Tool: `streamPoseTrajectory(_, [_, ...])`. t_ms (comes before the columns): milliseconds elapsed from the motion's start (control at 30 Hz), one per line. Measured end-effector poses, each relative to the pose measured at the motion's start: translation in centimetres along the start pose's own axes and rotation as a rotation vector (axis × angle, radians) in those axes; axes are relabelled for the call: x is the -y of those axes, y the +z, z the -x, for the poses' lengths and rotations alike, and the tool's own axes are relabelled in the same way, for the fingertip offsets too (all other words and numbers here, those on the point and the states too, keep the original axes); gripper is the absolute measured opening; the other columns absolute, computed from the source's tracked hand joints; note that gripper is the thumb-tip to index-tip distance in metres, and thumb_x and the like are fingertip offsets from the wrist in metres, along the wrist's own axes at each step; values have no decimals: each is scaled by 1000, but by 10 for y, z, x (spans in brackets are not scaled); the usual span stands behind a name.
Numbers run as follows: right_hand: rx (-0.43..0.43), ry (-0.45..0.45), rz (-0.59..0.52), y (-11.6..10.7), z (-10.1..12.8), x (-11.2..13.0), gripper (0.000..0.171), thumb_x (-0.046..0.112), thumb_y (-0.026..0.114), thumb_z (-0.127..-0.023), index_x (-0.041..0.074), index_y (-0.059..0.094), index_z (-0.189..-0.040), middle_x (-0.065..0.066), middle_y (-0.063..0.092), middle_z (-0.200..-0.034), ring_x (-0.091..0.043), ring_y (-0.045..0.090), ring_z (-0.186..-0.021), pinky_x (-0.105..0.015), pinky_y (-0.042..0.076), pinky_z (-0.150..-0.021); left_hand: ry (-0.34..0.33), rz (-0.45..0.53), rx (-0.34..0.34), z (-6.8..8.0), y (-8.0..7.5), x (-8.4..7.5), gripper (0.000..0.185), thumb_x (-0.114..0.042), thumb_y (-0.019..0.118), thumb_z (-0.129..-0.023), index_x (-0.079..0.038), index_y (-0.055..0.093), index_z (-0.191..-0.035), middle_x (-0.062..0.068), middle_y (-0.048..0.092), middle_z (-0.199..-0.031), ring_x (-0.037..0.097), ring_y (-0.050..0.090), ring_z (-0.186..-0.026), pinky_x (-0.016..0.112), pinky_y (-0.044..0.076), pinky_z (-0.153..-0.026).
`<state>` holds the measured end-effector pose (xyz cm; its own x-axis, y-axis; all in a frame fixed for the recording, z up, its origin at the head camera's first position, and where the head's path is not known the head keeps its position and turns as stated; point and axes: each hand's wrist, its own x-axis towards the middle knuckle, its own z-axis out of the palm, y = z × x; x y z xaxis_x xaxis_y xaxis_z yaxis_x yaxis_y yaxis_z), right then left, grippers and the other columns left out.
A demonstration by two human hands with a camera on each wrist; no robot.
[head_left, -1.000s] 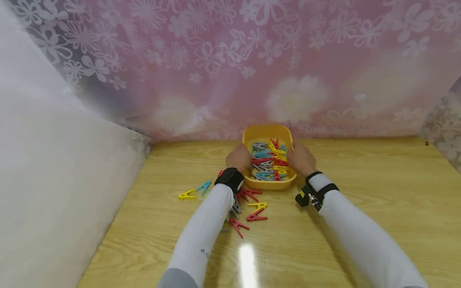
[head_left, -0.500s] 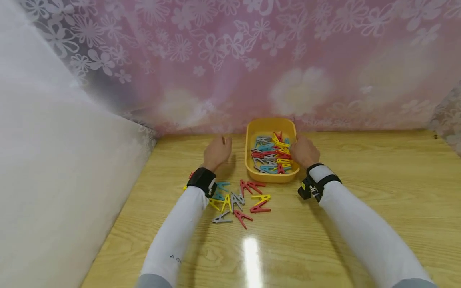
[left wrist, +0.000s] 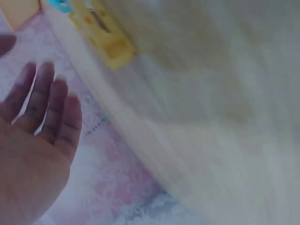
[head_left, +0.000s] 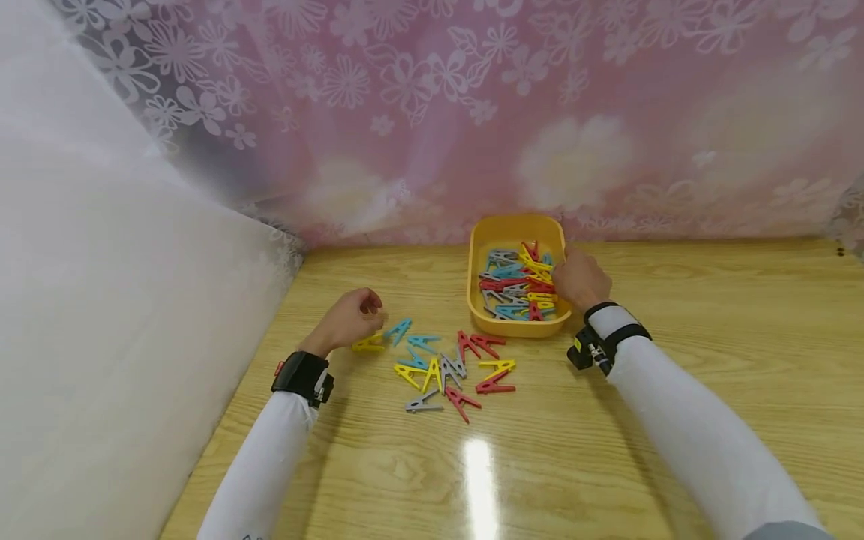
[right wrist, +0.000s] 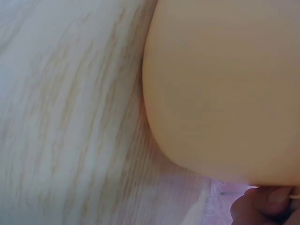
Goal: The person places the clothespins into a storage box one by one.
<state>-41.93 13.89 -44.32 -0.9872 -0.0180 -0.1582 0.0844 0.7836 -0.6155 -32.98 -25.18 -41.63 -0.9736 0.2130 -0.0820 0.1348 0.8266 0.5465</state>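
Your left hand (head_left: 347,319) has left the yellow tray (head_left: 481,311) and moved out to the left, and now it hovers by the yellow clip (head_left: 368,345) at the edge of the loose clips (head_left: 448,367) scattered on the table (head_left: 675,315); its fingers look relaxed and a little curled and pinch nothing. Your right hand (head_left: 580,279) has stayed on the tray's right rim with its fingers bent over it. So, I think, the tray is kept steady while the left hand starts gathering.
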Motion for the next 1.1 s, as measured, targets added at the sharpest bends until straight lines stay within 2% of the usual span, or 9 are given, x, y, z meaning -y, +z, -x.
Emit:
streamPoseTrajectory(133, [10, 23, 6, 0, -1, 1, 56, 16, 40, -97, -5, 25, -146, -29, 46, -134, -45, 49, -115, -63, 37, -91, 22, -89, 76, 12, 3, 9, 35, -20, 69, -85, -1, 60, -113, 9, 58, -106, 26, 53, -97, 43, 43, -86])
streamPoseTrajectory(233, [5, 23, 20, 1, 1, 2, 55, 16, 40, -97, -5, 27, -146, -28, 48, -133, -44, 51, -114, -62, 37, -91, 34, -179, 95, 20, 5, 13, 39, -28, 75, -81, -4, 63, -110, 7, 59, -104, 25, 53, -96, 42, 43, -86])
streamPoseTrajectory(333, [-4, 19, 29, 1, 1, 2, 54, 16, 40, -96, -6, 30, -144, -28, 50, -131, -43, 52, -111, -62, 38, -91, 41, -230, 105, 26, 7, 14, 42, -31, 78, -78, -6, 65, -109, 5, 60, -101, 24, 54, -94, 42, 43, -85])
streamPoseTrajectory(600, [-5, 28, 23, 1, 0, 1, 54, 16, 41, -97, -7, 29, -144, -28, 51, -128, -43, 52, -109, -62, 37, -92, 85, -233, 95, 27, 10, 12, 33, -23, 77, -82, -4, 67, -107, 4, 62, -95, 22, 59, -90, 39, 47, -82])
streamPoseTrajectory(733, [-12, 30, 38, 1, 1, 3, 53, 15, 42, -96, -7, 30, -143, -28, 53, -124, -42, 55, -105, -60, 39, -90, 76, -202, 81, 28, 9, 11, 29, -20, 76, -82, -3, 69, -105, 4, 63, -94, 23, 61, -90, 39, 49, -82])
streamPoseTrajectory(867, [-5, 34, 52, 2, 1, 2, 54, 16, 42, -97, -7, 29, -143, -28, 52, -125, -43, 54, -106, -60, 39, -91, 62, -214, 69, 28, 11, 11, 27, -21, 77, -82, -6, 69, -103, 3, 63, -93, 21, 60, -88, 38, 48, -81])
streamPoseTrajectory(1100, [0, 30, 65, 0, 1, 2, 52, 16, 43, -97, -6, 30, -143, -28, 53, -121, -43, 55, -105, -60, 41, -89, 60, -274, 75, 27, 14, 6, 36, -27, 78, -80, -6, 67, -107, 3, 62, -93, 20, 58, -86, 39, 47, -79])
